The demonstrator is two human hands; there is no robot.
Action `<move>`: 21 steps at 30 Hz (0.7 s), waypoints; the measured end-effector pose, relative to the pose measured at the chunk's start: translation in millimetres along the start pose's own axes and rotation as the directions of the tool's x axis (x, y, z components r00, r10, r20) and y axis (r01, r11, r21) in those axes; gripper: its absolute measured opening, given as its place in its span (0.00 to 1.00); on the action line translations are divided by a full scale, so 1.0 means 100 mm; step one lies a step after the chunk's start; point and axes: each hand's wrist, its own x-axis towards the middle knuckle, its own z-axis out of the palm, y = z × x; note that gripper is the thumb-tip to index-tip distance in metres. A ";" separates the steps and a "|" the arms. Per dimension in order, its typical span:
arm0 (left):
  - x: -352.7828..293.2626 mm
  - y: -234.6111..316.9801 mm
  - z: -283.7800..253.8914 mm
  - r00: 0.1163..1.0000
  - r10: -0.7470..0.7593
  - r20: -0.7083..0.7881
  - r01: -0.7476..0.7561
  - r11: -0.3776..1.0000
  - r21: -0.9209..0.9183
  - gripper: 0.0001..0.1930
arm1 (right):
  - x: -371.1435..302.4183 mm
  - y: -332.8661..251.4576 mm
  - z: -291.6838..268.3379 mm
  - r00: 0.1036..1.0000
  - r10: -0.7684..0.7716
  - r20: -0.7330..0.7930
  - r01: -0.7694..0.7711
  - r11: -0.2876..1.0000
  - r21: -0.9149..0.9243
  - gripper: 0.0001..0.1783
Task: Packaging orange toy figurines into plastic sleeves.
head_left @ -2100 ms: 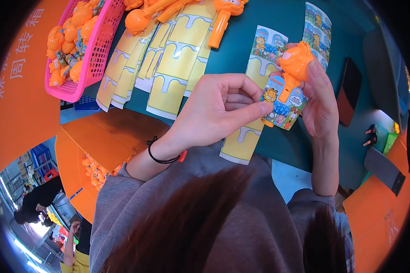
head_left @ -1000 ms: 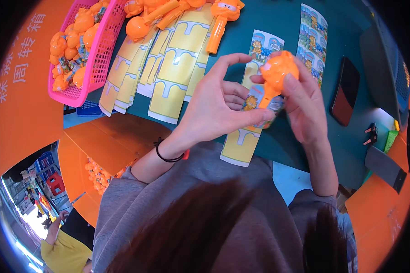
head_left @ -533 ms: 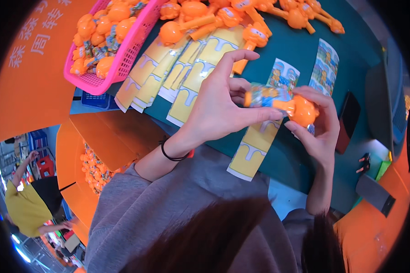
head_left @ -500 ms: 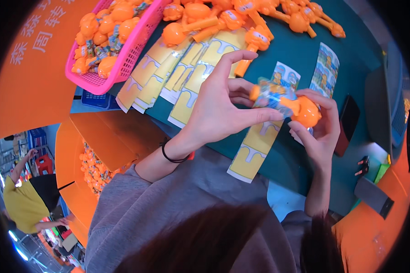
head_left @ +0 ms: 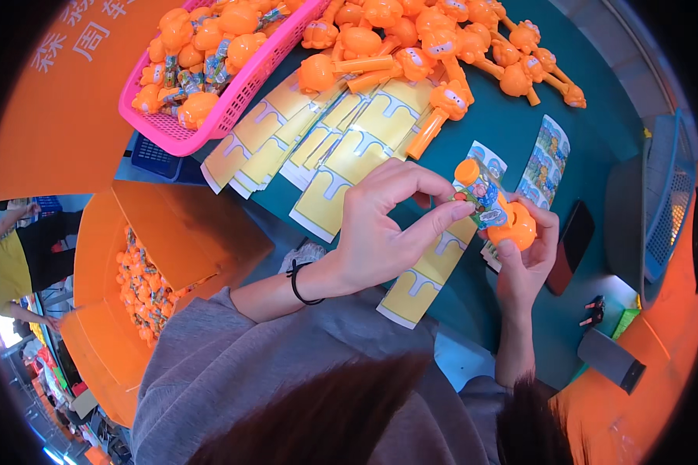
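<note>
Above the table (head_left: 597,139), the worker's right hand (head_left: 529,260) clasps the orange cat-head toy (head_left: 518,229) and left hand (head_left: 388,225) pinches its printed label (head_left: 486,196), apparently wrapped around the handle (head_left: 467,171), while bare-handled toys (head_left: 447,105) beside the pink basket (head_left: 244,99) remain unlabelled.

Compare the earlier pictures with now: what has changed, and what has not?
The toy has turned: its head, uppermost at first, now points down and right. The label, first spread flat, now curves around the handle. Left hand still grips the label, right hand the head; nothing was let go. The basket and yellow strips stayed put.
</note>
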 end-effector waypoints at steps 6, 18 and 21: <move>0.01 -0.05 0.01 0.985 0.169 -0.035 -0.165 0.981 0.103 0.09 | -0.08 -0.10 0.12 0.953 0.301 0.026 -0.297 0.918 0.262 0.30; 0.32 0.06 -0.07 0.946 0.163 -0.279 -0.060 0.938 0.343 0.15 | -0.04 -0.07 0.05 0.833 0.477 0.280 -0.553 0.738 0.386 0.25; 0.33 0.04 -0.21 0.877 0.404 0.261 -0.481 0.716 0.507 0.19 | -0.05 -0.03 0.09 0.803 0.506 0.314 -0.595 0.707 0.383 0.25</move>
